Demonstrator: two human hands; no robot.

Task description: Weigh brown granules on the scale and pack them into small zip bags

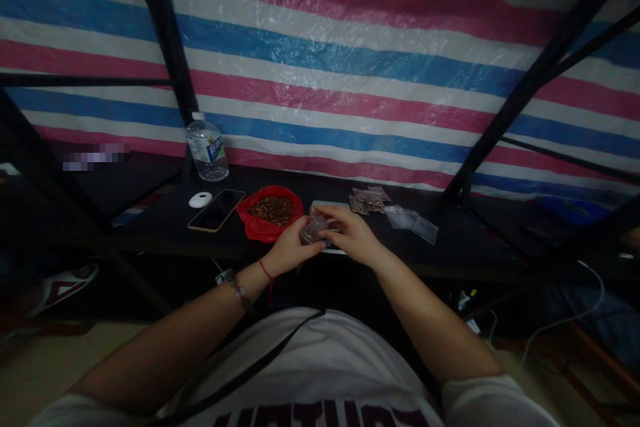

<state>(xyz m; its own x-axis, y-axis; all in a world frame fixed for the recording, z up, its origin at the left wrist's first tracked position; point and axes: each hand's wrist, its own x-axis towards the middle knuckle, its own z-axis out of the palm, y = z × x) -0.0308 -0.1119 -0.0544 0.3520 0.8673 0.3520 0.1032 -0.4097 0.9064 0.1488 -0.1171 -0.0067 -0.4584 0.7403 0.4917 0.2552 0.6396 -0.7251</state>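
Bottle (210, 153): label lettering illegible. Red bag (257, 230): brown pieces (273, 209) inside. Small packets (371, 200): brown contents. Left hand (291, 245), right hand (351, 235): half-curled, holding clear plastic bag (312, 231).

Dim overall; glare glints on the sheet (320, 53); the table (460, 240) sinks near black; the clear plastic (313, 230) looks soft; poles (163, 27) slant with wide-angle distortion; corners darken.
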